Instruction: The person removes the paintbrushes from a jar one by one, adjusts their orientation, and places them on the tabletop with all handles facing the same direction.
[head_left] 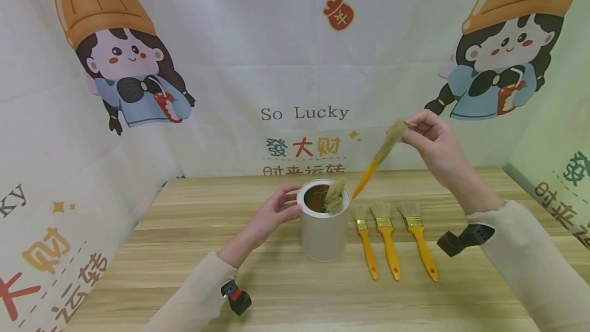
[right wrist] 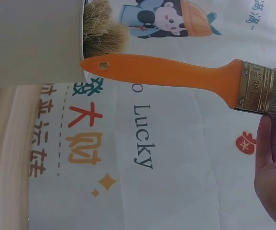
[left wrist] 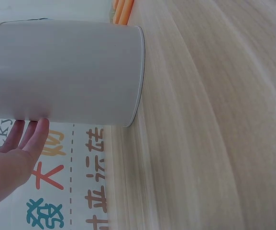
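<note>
One can [head_left: 323, 237]; three brushes [head_left: 391, 250] on table [head_left: 258, 291]; one brush [head_left: 380, 156] held; bristles [head_left: 335, 198] inside can, brush count unclear.

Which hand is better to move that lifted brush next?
Probably the right hand: it pinches the brush by its bristles, handle pointing down. The left hand touches the can and would have to leave it.

The backdrop [head_left: 221, 65] is carrying "So Lucky", with "發大财" sitting beneath it and "时来运转" running lowest; pieces of this lettering, such as "ky", are repeating at the sides. A red pouch printed there [head_left: 338, 13] is showing a yuan-like sign. The brush's [right wrist: 185, 76] metal band [right wrist: 256, 88] is bearing "1½" and "38.1".
</note>
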`<action>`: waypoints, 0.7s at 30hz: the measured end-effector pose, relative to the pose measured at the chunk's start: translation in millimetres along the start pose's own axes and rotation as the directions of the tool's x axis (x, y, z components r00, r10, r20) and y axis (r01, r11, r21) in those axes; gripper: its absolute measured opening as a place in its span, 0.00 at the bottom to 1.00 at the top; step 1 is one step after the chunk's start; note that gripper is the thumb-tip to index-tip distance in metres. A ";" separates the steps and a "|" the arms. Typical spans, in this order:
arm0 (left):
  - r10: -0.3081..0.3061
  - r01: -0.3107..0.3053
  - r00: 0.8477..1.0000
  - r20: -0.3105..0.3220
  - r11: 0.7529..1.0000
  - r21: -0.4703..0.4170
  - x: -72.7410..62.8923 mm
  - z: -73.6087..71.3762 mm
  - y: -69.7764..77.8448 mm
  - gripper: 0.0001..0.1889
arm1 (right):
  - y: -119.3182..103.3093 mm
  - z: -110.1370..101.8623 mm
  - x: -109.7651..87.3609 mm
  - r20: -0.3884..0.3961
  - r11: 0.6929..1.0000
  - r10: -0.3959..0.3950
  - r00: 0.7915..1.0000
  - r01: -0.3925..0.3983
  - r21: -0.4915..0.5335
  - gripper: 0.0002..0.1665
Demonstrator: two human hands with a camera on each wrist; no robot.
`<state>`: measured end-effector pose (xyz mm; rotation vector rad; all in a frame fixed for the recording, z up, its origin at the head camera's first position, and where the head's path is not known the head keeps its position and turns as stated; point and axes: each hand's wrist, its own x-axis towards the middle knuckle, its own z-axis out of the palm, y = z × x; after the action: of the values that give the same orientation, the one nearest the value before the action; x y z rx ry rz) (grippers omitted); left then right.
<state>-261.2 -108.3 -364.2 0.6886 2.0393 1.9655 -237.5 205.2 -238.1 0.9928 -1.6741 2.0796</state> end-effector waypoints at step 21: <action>0.001 -0.001 1.000 0.000 1.000 0.004 -0.9 0.3 1.1 0.27 | 2.9 -18.7 -11.0 -0.024 0.995 0.057 0.998 -0.059 -0.085 0.10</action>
<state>-260.1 -108.4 -363.2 0.6908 2.0434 1.9622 -237.5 224.1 -249.2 0.9024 -1.7852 2.0274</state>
